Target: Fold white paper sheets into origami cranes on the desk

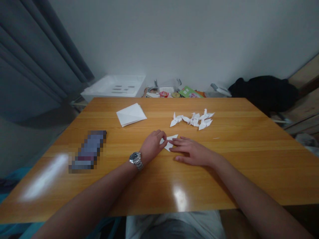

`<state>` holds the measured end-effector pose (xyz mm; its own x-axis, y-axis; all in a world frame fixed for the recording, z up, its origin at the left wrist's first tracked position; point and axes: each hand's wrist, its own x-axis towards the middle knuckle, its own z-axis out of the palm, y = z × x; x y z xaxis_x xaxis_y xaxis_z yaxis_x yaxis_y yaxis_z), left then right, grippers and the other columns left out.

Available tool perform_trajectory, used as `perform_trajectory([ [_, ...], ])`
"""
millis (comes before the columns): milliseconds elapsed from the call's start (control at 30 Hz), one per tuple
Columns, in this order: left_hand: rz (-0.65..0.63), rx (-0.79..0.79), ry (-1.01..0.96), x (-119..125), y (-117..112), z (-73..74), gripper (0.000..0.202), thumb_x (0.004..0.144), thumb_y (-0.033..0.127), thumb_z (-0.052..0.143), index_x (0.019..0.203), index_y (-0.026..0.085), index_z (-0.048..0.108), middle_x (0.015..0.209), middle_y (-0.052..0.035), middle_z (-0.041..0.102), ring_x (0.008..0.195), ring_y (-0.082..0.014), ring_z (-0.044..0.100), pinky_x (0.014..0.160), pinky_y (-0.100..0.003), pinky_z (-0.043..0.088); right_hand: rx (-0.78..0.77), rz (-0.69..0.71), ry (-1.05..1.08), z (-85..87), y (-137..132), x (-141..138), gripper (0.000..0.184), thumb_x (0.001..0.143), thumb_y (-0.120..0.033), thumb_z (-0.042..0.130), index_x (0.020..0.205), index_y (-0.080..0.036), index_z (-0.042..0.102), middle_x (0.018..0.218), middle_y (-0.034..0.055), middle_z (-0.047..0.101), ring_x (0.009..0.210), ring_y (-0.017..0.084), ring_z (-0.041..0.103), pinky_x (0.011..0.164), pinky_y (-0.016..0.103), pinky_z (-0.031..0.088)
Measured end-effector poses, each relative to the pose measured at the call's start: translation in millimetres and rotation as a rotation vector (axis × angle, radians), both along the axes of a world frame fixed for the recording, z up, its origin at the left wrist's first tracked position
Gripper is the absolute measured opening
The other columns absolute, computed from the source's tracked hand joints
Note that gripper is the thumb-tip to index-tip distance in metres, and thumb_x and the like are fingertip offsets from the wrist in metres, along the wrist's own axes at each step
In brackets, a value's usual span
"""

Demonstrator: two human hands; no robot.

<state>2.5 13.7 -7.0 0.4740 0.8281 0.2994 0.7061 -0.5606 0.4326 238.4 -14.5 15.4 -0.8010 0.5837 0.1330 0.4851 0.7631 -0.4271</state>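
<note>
A small folded piece of white paper (171, 137) lies on the wooden table (154, 186), partly covered by my fingers. My left hand (152, 143), with a metal watch (136, 159) on its wrist, pinches the paper's left part between thumb and fingers. From the right, my right hand (191, 151) reaches in palm down with its fingers stretched out and spread. Its fingertips rest on the paper's right side. Beyond the hands, several folded white paper cranes (193, 119) sit in a cluster.
A stack of white paper sheets (131, 114) lies at the back left. Nearer on the left is a pixelated phone-like object (89, 149). A thin white strip (216, 138) lies right of my hands. Behind the table stand a white drawer-like tray (117, 84) and a green booklet (189, 92).
</note>
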Motion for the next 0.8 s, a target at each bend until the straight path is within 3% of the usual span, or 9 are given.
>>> perform_trajectory([
  [533,0.021,-0.034,-0.003,1.7,0.0,5.3,0.006,0.094,0.024,0.056,0.090,0.019,0.056,0.092,-0.0050,0.062,0.089,-0.0220,0.058,0.083,-0.036,0.048,-0.014,-0.017,-0.033,-0.5,-0.1,-0.4,0.047,0.096,-0.050,0.055,0.136,-0.026,0.060,0.153,0.0092,0.045,0.142,0.026,0.042,0.120,0.051,0.026],
  [800,0.029,-0.023,0.006,2.0,2.1,-0.1,0.004,0.094,0.022,0.057,0.091,0.020,0.056,0.093,-0.0040,0.061,0.088,-0.0214,0.057,0.081,-0.034,0.047,-0.005,0.011,-0.089,-0.7,-1.1,-1.1,0.052,0.098,-0.050,0.052,0.144,-0.026,0.052,0.157,0.0095,0.040,0.145,0.025,0.037,0.121,0.051,0.022],
])
